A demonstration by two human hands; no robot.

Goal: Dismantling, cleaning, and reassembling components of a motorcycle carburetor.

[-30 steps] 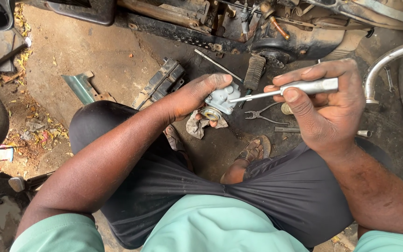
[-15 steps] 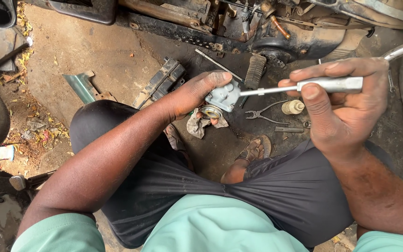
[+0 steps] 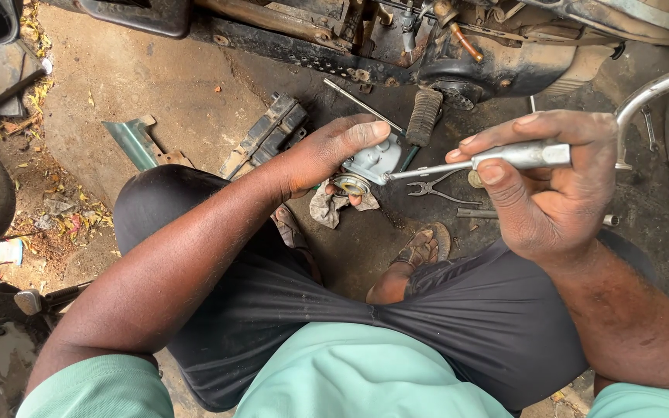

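The left hand [image 3: 327,159] grips a small grey metal part [image 3: 372,162] near the picture's centre, above a rag [image 3: 333,207] on the ground, while the right hand [image 3: 559,186] at 3 o'clock is closed on a silver-handled screwdriver [image 3: 497,159] whose tip meets the part. A firm hold on the part and a blade kept square in its seat would serve best. Compared with a second ago, the right hand and handle sit farther toward 3 o'clock.

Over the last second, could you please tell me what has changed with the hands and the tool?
The right hand has drawn the screwdriver slightly rightwards, its tip remaining at the small metal part. The left hand keeps its grip on that part. The pliers and rag lie unmoved.
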